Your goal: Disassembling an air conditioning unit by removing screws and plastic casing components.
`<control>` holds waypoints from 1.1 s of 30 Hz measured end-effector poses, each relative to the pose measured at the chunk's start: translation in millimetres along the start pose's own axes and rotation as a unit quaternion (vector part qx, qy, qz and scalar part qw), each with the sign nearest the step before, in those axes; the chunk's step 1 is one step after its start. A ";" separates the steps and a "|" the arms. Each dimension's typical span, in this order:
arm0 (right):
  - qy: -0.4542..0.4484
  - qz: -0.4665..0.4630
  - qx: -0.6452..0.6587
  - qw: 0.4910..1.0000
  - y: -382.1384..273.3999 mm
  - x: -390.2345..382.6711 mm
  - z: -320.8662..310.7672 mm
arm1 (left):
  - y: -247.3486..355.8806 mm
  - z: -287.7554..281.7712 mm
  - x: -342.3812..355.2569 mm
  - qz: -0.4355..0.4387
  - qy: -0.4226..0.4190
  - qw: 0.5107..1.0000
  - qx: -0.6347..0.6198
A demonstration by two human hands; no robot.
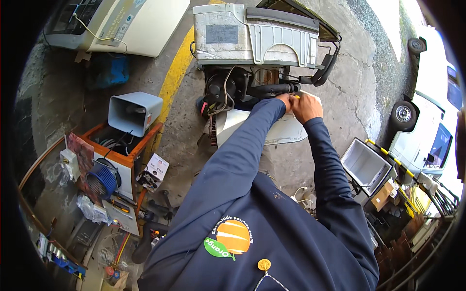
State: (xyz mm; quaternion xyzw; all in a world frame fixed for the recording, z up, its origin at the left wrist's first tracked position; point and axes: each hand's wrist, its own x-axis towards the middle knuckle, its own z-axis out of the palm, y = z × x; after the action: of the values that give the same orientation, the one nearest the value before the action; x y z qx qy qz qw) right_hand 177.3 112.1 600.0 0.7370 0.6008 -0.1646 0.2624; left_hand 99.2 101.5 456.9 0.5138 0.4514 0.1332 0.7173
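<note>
An opened air conditioner unit stands before me, with a grey-white casing, a round black motor and a thick black insulated pipe. Both hands meet at its right side, beside the pipe's end and above a white curved panel. My right hand is closed in a fist, and a small yellow piece, perhaps a tool's handle, shows at its thumb. What it is I cannot make out. My left hand reaches in against the right one; its fingers are mostly hidden.
To the left is a wooden cabinet with a grey horn speaker and a blue fan-like device. A beige appliance lies at the far left. On the right are an open white box and a parked white vehicle.
</note>
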 end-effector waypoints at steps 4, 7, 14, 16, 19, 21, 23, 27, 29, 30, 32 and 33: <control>0.207 -0.258 -0.018 0.943 40.0 21.7 36.5 | 6.2 2.2 0.7 0.007 0.000 1.000 -0.009; 0.199 -0.275 0.065 0.938 33.5 18.4 26.5 | 10.6 6.5 10.6 0.001 0.005 1.000 -0.016; 0.030 0.039 0.057 0.997 14.4 5.6 -4.3 | 7.3 4.0 9.3 0.002 0.000 1.000 -0.011; 0.070 -0.020 0.066 0.995 17.8 1.6 4.2 | 16.0 12.8 10.2 0.005 -0.003 1.000 -0.008; 0.179 -0.194 0.086 0.961 31.7 1.3 22.8 | 10.1 9.2 3.5 0.010 -0.011 1.000 -0.003; 0.185 -0.169 0.099 0.963 23.4 -6.2 21.1 | 8.9 3.7 5.8 0.007 -0.013 1.000 0.000; 0.200 -0.117 0.119 0.965 14.1 -10.9 16.3 | 14.0 13.0 6.4 0.008 -0.016 1.000 0.004; 0.195 -0.108 0.117 0.968 23.7 -5.3 25.5 | 8.2 5.7 2.9 0.012 -0.027 1.000 0.010; 0.182 -0.128 0.105 0.969 30.7 -1.9 31.4 | 11.0 6.8 5.2 0.015 -0.033 0.999 0.013; 0.181 -0.130 0.107 0.969 26.8 -3.2 27.5 | 9.9 5.9 5.4 0.012 -0.031 0.999 0.014; 0.160 -0.069 0.119 0.977 16.6 -9.6 16.4 | 7.3 4.3 5.6 0.007 -0.031 0.999 0.016; 0.150 -0.037 0.124 0.980 11.6 -13.2 10.6 | 5.9 5.2 4.3 0.006 -0.032 0.999 0.017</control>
State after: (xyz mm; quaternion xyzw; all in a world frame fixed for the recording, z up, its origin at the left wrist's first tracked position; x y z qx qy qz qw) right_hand 186.4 93.6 601.0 0.7573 0.6351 -0.1353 0.0692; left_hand 107.3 103.7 460.1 0.5325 0.4275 0.1131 0.7218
